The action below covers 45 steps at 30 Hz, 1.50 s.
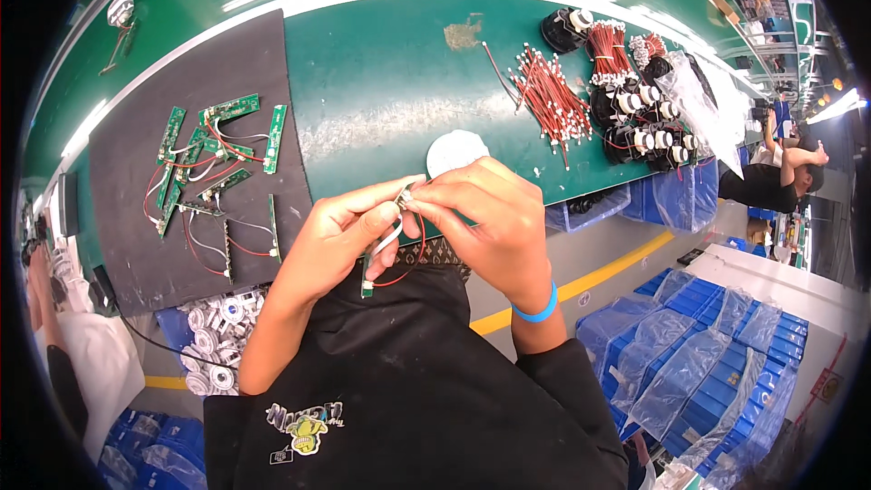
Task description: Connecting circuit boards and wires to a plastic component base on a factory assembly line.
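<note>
Both hands meet close to my body, at the bench's near edge. My left hand (352,229) pinches the end of a small circuit board assembly. My right hand (485,218) is closed at the same spot, its thumb and forefinger on a tiny connector (405,199), mostly hidden by the fingertips. A white wire (388,240) and a red wire (421,249) run down from there to a narrow green circuit board (367,289) hanging below my left hand. Just beyond my right hand lies a round white part (456,152).
Several wired green boards (227,109) lie on a black mat (118,163) at left. Red wire leads (553,100) and black-and-white round parts (626,104) occupy the bench's right. White round parts fill a bin (218,336) below. Blue crates (699,354) stand lower right; another person (780,172) is at far right.
</note>
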Tool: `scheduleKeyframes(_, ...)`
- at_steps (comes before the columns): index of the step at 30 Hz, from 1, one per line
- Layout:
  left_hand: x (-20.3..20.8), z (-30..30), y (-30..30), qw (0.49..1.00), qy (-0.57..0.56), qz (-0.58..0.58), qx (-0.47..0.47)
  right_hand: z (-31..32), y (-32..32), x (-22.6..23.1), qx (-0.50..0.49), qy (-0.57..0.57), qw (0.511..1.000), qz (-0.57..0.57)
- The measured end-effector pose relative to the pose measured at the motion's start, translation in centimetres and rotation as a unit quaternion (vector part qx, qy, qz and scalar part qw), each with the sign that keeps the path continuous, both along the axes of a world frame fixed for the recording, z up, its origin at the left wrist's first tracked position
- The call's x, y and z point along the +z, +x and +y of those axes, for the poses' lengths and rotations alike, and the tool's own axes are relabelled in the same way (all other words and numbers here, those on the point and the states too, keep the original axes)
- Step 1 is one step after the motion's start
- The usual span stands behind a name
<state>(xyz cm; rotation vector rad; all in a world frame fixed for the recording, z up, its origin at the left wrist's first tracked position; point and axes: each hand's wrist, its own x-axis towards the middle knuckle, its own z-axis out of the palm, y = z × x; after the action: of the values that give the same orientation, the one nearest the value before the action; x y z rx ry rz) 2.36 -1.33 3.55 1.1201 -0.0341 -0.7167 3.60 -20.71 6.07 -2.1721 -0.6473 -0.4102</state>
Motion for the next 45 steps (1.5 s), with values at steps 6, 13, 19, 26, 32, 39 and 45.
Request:
scheduleKeyframes(6,0.6,-0.4,-0.1,0.999,0.018,0.015,0.040,0.9,-0.7,0.7,-0.045,-0.068,0.997,-0.017)
scheduleKeyframes(13,1.0,1.0,0.4,0.999,0.035,0.033,-0.006,-0.3,0.9,0.2,0.048,-0.006,0.998,0.030)
scheduleKeyframes(19,1.5,1.3,1.3,0.995,0.071,0.021,-0.068,-1.0,1.5,-0.1,0.097,-0.007,0.995,0.029)
scheduleKeyframes(26,1.4,0.8,1.4,0.994,0.062,0.041,-0.079,-1.4,1.2,1.0,0.070,-0.068,0.995,0.018)
scheduleKeyframes(32,2.0,-0.8,1.4,1.000,0.006,0.019,0.002,-1.8,-1.6,0.1,-0.131,0.066,0.987,-0.069)
scheduleKeyframes(39,1.2,-1.0,1.2,0.997,-0.055,0.058,0.025,2.2,-3.8,-3.5,-0.167,0.053,0.983,0.052)
scheduleKeyframes(45,2.4,-1.0,1.3,0.998,-0.033,0.037,0.046,2.1,-2.2,-5.9,-0.054,0.102,0.993,-0.015)
